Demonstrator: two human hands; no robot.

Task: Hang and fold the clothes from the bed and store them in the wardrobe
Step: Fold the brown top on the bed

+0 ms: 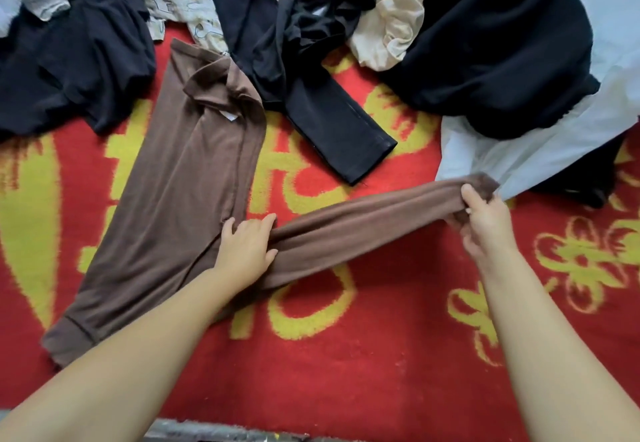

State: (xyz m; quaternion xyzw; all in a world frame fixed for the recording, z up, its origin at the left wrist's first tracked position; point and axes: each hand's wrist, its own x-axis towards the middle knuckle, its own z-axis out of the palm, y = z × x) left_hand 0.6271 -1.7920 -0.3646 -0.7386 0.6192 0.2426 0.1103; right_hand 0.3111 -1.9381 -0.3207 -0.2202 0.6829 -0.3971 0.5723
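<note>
While the brown top (180, 178) lies flat on the red-and-yellow blanket (381, 355), I'm working its sleeve (346, 230), stretched out to the right of the body. My left hand (247, 249) sits w/ fingers fairly straight, pressing the cloth down right where sleeve meets body, at the armpit. My right hand (485, 220) has fingers curled round the cuff end, pinching it and pulling the sleeve taut, cuff lifted a bit off the blanket, I think.

To do this step well, imo: keep the left palm as the anchor so the body doesn't skid, keep the sleeve under light tension so it stays wrinkle-free, then swing the cuff across over the body, using the left hand's edge as the crease line. Let go only once the sleeve lies flat on the body. Watch the cuff, it's just beside the pale blue garment (540, 150) and could drag it.

Orientation: the body's long axis runs diagonally, collar (214, 88) at upper centre, away from me, hem at lower left, near my left forearm. The sleeve's long axis runs approx. left-right, rising slightly toward the cuff on the right. The collar end touches the black pile (301, 43); a black sleeve (346, 133) lies btw the top and the pale blue garment. Wardrobe not in view.
</note>
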